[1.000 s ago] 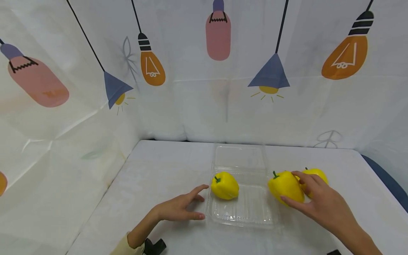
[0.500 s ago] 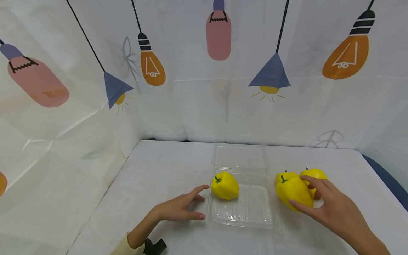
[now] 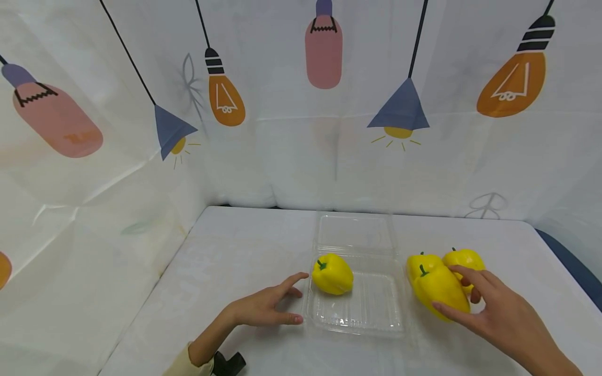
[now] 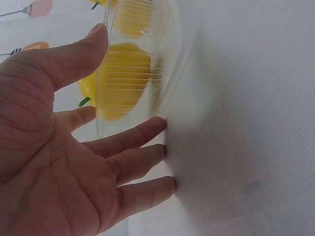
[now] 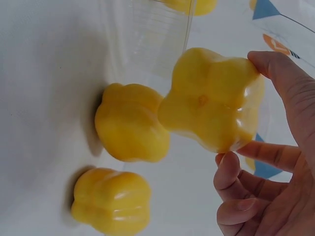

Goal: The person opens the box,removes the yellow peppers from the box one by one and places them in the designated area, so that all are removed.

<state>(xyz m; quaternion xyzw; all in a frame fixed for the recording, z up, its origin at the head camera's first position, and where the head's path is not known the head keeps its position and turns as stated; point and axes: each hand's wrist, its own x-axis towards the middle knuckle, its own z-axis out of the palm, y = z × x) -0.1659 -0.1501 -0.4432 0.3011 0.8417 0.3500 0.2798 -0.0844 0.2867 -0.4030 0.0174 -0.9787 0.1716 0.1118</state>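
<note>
Thumb and fingers of my right hand [image 3: 510,313] pinch a yellow bell pepper [image 3: 442,292] with a green stem. The right wrist view shows this pepper [image 5: 211,98] raised off the table, its lobed underside facing the camera. Two more yellow peppers lie behind it, one at the left [image 3: 418,262] partly covered, one at the right [image 3: 465,257] partly behind my fingers. A fourth pepper [image 3: 332,274] sits in the left part of a clear plastic clamshell box [image 3: 376,313]. My left hand [image 3: 265,307] is beside the box's left wall, fingers spread, thumb near the rim [image 4: 100,93].
The box's lid [image 3: 355,231] lies open toward the back of the white table [image 3: 244,245]. Behind the table hangs a white curtain [image 3: 291,156] printed with lamps. A dark blue object [image 3: 571,266] shows past the table's right edge.
My right hand has shifted right and slightly nearer with its pepper, which uncovers part of another pepper behind it. My left hand has stayed where it was.
</note>
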